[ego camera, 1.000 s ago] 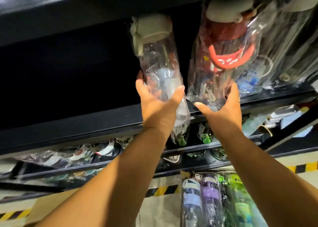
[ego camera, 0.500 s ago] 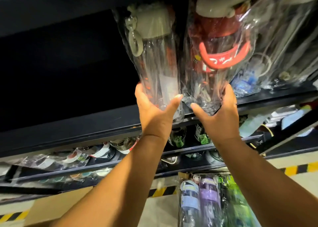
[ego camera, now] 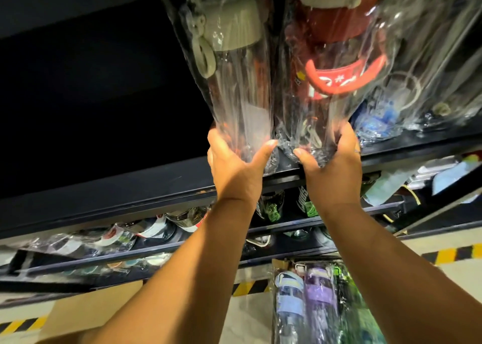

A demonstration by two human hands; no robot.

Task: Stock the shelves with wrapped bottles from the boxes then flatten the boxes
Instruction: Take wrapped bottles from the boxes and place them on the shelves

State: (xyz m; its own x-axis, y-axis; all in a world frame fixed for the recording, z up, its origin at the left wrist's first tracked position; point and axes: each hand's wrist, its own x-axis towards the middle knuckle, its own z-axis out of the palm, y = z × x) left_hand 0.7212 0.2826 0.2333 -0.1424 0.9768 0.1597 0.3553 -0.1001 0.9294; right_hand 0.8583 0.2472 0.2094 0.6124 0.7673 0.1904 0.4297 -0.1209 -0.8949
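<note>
A clear wrapped bottle [ego camera: 234,77] with a beige cap stands at the front edge of the black top shelf [ego camera: 130,187]. My left hand [ego camera: 237,166] grips its base from below. Right beside it stands a dark red wrapped bottle [ego camera: 336,64] with a beige lid and a red strap. My right hand [ego camera: 331,169] holds that bottle's base. The two bottles touch side by side, upright, their caps up near the shelf above.
More wrapped bottles [ego camera: 417,96] fill the top shelf to the right; its left part is dark. Lower shelves [ego camera: 182,247] hold other wrapped bottles. Blue, purple and green bottles [ego camera: 315,304] sit below. A cardboard box [ego camera: 86,315] lies at the lower left.
My left hand has raised the clear bottle and brought it upright against the red one on the top shelf. Both hands have shifted slightly higher and closer together.
</note>
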